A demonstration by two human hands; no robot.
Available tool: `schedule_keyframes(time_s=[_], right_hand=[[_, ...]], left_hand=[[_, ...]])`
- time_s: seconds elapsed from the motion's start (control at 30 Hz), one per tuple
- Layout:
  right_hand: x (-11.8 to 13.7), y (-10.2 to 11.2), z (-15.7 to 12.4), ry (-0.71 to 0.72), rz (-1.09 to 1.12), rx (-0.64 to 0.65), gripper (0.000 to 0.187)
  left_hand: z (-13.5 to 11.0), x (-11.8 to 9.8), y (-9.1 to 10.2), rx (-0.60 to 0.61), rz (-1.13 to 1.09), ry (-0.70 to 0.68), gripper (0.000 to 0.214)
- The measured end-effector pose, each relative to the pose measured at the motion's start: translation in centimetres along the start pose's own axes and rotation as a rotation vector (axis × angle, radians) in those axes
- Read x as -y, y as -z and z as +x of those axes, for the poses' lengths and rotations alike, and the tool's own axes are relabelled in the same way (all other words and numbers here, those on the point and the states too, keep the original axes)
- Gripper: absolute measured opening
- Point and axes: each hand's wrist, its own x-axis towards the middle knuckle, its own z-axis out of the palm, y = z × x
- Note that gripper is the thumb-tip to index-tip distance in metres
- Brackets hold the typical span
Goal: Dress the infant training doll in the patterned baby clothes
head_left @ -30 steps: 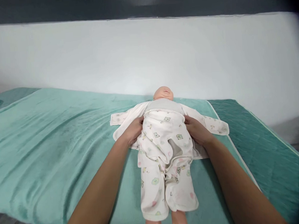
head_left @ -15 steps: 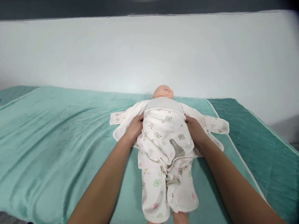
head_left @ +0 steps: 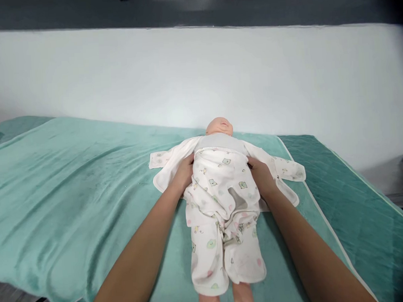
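Observation:
A baby doll (head_left: 219,126) lies on its back, head toward the wall and bare feet toward me. White baby pants (head_left: 224,190) printed with small green bears cover its legs and reach high over its belly, above which a grey patch of cloth shows. My left hand (head_left: 185,173) grips the pants at the left side of the waist, fingertips tucked out of sight. On the opposite side my right hand (head_left: 262,175) is closed on the waist edge, its fingers partly hidden. A white baby jacket (head_left: 288,169) lies spread open beneath the doll, sleeves stretched outward.
A light green blanket (head_left: 71,189) with folds covers the bed. To the right lies a darker green quilted cover (head_left: 345,193). Behind the doll rises a white wall (head_left: 197,74), with a dark band (head_left: 194,7) along the top.
Both hands stay at the pants' waist with hardly any movement. The whole view has shifted slightly.

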Motion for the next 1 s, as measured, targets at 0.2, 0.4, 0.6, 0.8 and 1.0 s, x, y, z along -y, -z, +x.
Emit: schedule_keyframes(time_s=[0.2, 0.4, 0.6, 0.8, 1.0], right_hand=[[0.2, 0.1, -0.2, 0.065, 0.03, -0.215, 0.02], [2.4, 0.7, -0.3, 0.247, 0.103, -0.18, 0.013], [3.4, 1.2, 0.2, 0.376, 0.079, -0.094, 0.009], [4.1, 1.7, 0.9, 0.318, 0.093, 0.08, 0.005], [4.5, 2.7, 1.6, 0.277, 0.029, 0.227, 0.011]], left_hand=[[-1.0, -0.9, 0.1, -0.325, 0.035, -0.17, 0.018], [-1.0, -1.9, 0.6, -0.113, 0.113, -0.337, 0.019], [-0.5, -2.1, 0.9, 0.0, 0.019, -0.291, 0.016], [-0.4, -2.8, 0.3, 0.005, -0.013, -0.145, 0.018], [-0.1, -3.1, 0.2, 0.035, 0.041, -0.117, 0.013]])
